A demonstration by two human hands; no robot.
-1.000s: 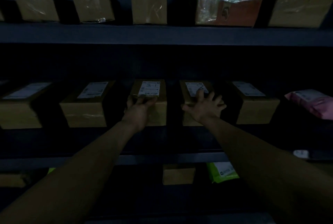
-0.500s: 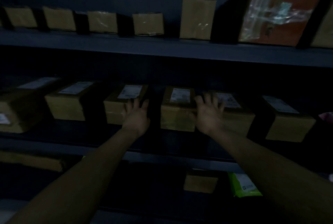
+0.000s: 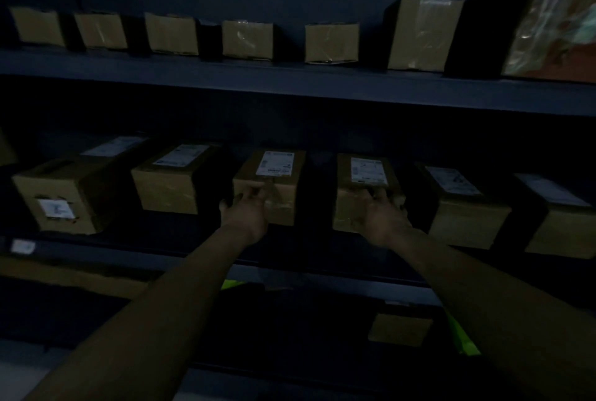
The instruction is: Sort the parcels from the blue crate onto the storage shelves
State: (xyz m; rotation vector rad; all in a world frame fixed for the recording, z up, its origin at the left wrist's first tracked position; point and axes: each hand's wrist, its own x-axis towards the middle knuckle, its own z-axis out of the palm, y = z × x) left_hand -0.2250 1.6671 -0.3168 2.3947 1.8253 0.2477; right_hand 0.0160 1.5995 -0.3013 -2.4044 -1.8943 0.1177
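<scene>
Looks very dim and blue-black, faintly lit from the near side, with glints on white labels (image 3: 275,163) and glossy wrap (image 3: 554,26) at the right, deep shadow between parcels (image 3: 164,189), soft blur and bowed shelf edges (image 3: 290,86).

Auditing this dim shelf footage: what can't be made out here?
Head view:
- Print on the shipping label: too small, dark.
- Whether the left hand and right hand grip their cardboard boxes: too dark.
- Orange parcel: cut by right edge.
- Green parcel: right forearm hides most.

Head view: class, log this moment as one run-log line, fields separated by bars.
phase: shelving | left hand: on labelled box front | right hand: on next box front | level: middle shelf | grip: unclear, dim
</scene>
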